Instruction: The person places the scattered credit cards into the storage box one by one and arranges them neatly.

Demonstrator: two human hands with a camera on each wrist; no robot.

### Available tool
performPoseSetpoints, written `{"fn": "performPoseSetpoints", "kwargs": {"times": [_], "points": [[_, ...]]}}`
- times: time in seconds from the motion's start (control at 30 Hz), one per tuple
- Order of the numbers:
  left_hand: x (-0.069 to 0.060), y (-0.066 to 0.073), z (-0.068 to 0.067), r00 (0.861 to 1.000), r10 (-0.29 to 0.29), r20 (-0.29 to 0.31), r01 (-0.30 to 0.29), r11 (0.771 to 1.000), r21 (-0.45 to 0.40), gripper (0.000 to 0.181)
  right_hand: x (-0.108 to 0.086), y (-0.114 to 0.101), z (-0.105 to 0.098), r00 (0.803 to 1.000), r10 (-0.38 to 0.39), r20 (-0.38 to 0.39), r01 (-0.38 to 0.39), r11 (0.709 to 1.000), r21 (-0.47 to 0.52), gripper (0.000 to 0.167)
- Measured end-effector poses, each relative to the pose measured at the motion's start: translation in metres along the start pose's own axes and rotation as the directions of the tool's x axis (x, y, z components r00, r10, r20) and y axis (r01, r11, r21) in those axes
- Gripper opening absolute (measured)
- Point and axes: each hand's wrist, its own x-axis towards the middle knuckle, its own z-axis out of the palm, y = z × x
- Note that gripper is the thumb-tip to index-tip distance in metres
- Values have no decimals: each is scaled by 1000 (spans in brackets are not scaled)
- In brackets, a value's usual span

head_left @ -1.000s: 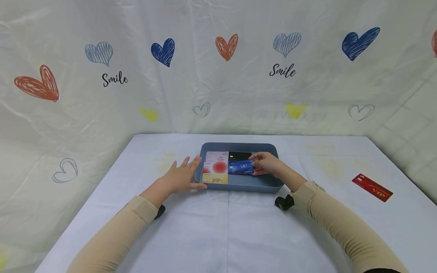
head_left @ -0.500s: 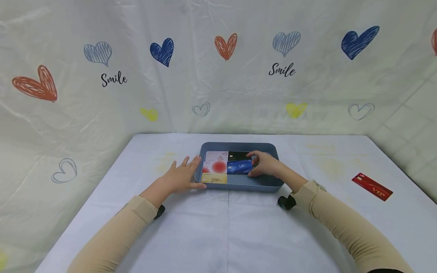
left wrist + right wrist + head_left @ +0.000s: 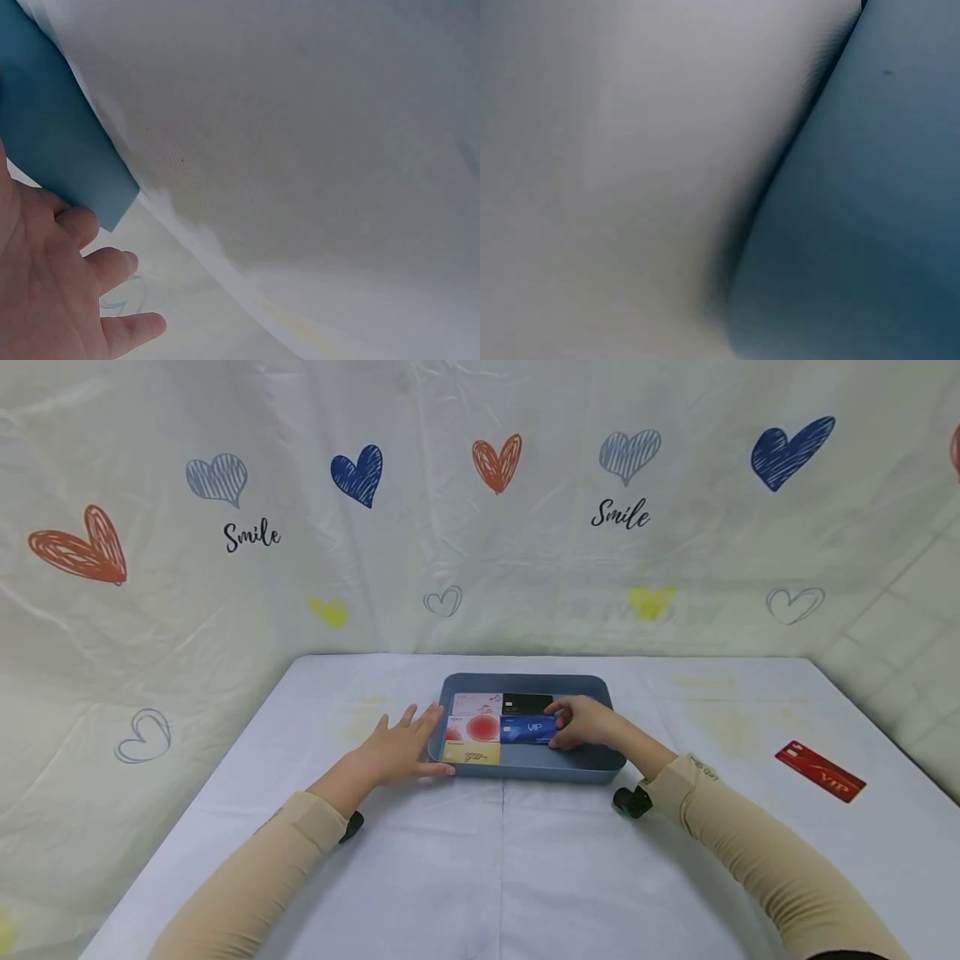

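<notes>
A blue-grey tray (image 3: 540, 772) sits near the middle of the table in the head view. My right hand (image 3: 591, 724) reaches into it, thumb and index finger curled at the right end of a blue VIP card (image 3: 525, 729). Above that card lies a black card (image 3: 523, 703). A pale pink card (image 3: 477, 702), a card with red circles (image 3: 482, 727) and a yellow card (image 3: 472, 753) are stacked in a column at left. With fingers spread, my left hand (image 3: 396, 752) rests against the tray's left side. The right wrist view shows the tray's outer wall (image 3: 855, 210), no hand.
A red VIP card (image 3: 820, 772) lies on the white table (image 3: 495, 868), right of the tray. Behind the table hangs a pale curtain (image 3: 555, 552) printed with hearts. Dark wrist cameras (image 3: 632, 802) sit under the sleeves.
The blue card has straightened and sits level below the black card. My right fingers have shifted from pinching its right end to curling about its edges. The left hand stays put.
</notes>
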Motion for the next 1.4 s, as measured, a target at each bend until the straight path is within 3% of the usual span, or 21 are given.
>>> {"fn": "performPoseSetpoints", "kwargs": {"times": [1.4], "points": [[2,-1,2,1000,2,-11,-2,1000,1,108,-1,1,2,998,-43,-55,36,991,-125,53]]}}
